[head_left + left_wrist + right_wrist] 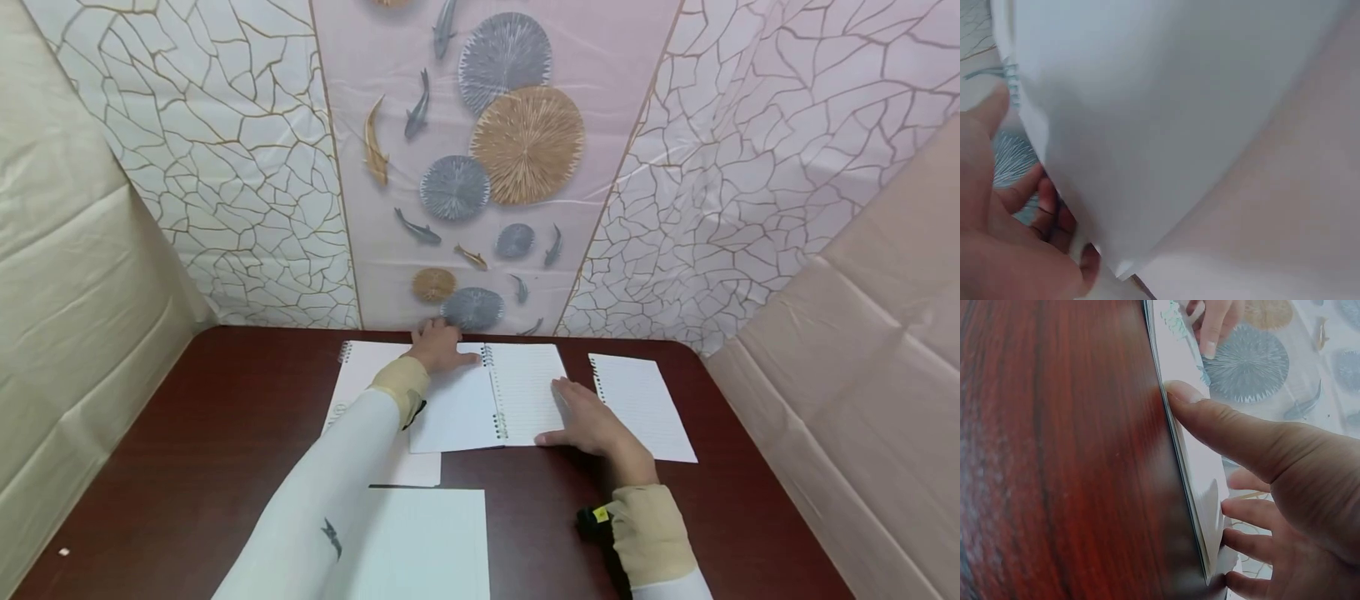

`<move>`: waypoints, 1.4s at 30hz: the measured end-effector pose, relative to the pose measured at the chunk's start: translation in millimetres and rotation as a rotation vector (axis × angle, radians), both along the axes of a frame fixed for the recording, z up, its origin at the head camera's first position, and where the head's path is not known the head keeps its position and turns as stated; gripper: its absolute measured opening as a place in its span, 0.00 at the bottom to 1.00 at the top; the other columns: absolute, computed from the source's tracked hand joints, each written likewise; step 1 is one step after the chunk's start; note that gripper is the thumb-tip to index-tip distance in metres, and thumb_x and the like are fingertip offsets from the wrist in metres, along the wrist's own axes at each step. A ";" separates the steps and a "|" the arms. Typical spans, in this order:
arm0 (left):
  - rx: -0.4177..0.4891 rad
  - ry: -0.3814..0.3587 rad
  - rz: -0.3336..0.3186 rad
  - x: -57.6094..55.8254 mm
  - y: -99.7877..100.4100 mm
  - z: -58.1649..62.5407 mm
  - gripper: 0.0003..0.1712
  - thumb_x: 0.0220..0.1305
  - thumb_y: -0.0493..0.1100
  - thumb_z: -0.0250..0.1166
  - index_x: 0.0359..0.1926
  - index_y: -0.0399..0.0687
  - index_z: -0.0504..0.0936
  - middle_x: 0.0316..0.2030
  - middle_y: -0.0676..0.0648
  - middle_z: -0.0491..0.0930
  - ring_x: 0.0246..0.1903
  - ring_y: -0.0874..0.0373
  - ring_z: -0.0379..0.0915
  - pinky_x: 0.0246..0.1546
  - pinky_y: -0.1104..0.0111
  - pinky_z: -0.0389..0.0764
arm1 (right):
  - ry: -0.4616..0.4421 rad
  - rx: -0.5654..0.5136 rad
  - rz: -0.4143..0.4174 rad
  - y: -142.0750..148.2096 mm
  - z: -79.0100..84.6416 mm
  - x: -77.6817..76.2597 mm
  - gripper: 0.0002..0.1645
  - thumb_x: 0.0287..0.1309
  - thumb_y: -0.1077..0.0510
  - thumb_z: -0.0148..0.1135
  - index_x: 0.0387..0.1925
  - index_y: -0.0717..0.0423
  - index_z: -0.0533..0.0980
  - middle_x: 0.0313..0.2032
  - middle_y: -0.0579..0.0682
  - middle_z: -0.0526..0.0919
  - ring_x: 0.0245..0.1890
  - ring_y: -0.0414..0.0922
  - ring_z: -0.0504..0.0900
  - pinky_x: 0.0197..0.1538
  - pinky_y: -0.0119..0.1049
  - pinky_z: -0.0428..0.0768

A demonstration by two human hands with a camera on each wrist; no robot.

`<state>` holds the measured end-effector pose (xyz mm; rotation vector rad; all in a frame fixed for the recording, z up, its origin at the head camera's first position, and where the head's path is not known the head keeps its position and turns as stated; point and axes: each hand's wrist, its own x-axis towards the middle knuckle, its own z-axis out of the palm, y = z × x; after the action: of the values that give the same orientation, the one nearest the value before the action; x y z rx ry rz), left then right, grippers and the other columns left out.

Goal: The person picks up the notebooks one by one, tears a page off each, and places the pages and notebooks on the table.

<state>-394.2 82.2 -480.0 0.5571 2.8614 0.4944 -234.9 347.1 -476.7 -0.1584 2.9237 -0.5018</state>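
A spiral notebook (459, 408) lies open on the table, its coil (495, 392) running between a blank left page and a lined right page (528, 392). My left hand (441, 346) reaches over the left page to the far edge. In the left wrist view its fingers (1047, 209) lie along that edge, with the thumb raised near the coil. My right hand (592, 421) spans the notebook's near right corner. Its thumb (1210, 412) touches the near edge, and its spread fingers (1250, 544) are at the right side.
A second spiral pad (360, 375) lies partly under the notebook on the left. A loose lined sheet (645, 408) with torn holes is to the right. Another sheet (427, 542) lies nearer, partly behind the left sleeve. A patterned cloth wall (517, 250) rises at the table's far edge.
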 end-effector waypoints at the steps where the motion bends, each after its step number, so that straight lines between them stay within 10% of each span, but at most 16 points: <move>1: 0.001 0.001 0.008 -0.3 -1.2 0.8 0.39 0.65 0.70 0.63 0.59 0.41 0.81 0.62 0.34 0.70 0.63 0.39 0.59 0.66 0.38 0.59 | 0.000 0.012 0.003 -0.2 0.5 -0.2 0.67 0.47 0.36 0.79 0.77 0.65 0.56 0.77 0.66 0.57 0.76 0.62 0.53 0.75 0.62 0.57; 11: 0.030 0.036 0.011 -6.3 -20.6 15.3 0.26 0.70 0.62 0.61 0.53 0.47 0.82 0.56 0.42 0.79 0.58 0.42 0.71 0.62 0.43 0.69 | -0.018 0.024 0.032 -1.3 5.8 4.4 0.57 0.51 0.37 0.76 0.75 0.58 0.63 0.77 0.67 0.55 0.75 0.65 0.52 0.73 0.67 0.58; 17: 0.216 -0.018 -0.067 -9.7 -42.8 25.7 0.17 0.70 0.50 0.65 0.48 0.40 0.86 0.48 0.41 0.86 0.45 0.49 0.79 0.50 0.57 0.81 | -0.010 0.057 0.046 0.1 2.3 2.0 0.57 0.52 0.35 0.74 0.75 0.56 0.63 0.77 0.67 0.54 0.75 0.66 0.51 0.73 0.67 0.57; 24: 0.445 -0.199 0.043 -2.4 -68.1 34.8 0.19 0.71 0.49 0.65 0.49 0.36 0.78 0.42 0.40 0.78 0.33 0.53 0.81 0.30 0.63 0.89 | -0.012 0.055 0.060 0.4 0.8 2.0 0.57 0.52 0.34 0.74 0.75 0.57 0.63 0.77 0.68 0.54 0.75 0.66 0.51 0.73 0.67 0.57; 31: 0.738 -0.451 -0.015 13.9 -80.8 32.6 0.20 0.75 0.48 0.61 0.58 0.40 0.70 0.50 0.36 0.77 0.39 0.48 0.84 0.37 0.55 0.90 | -0.003 0.052 0.060 0.9 3.3 3.3 0.57 0.52 0.36 0.75 0.75 0.57 0.63 0.77 0.68 0.54 0.75 0.67 0.51 0.73 0.68 0.56; 42: 0.856 -0.597 -0.048 50.0 -85.2 42.1 0.37 0.77 0.40 0.57 0.79 0.49 0.50 0.64 0.30 0.71 0.51 0.40 0.81 0.39 0.53 0.90 | -0.010 0.042 0.063 0.4 0.7 2.8 0.57 0.51 0.35 0.74 0.75 0.57 0.64 0.77 0.69 0.54 0.75 0.67 0.50 0.73 0.68 0.56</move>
<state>-344.2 -3.0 -437.8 0.4683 1.9729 1.5793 -232.2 347.5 -475.9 -0.2403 2.9062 -0.4307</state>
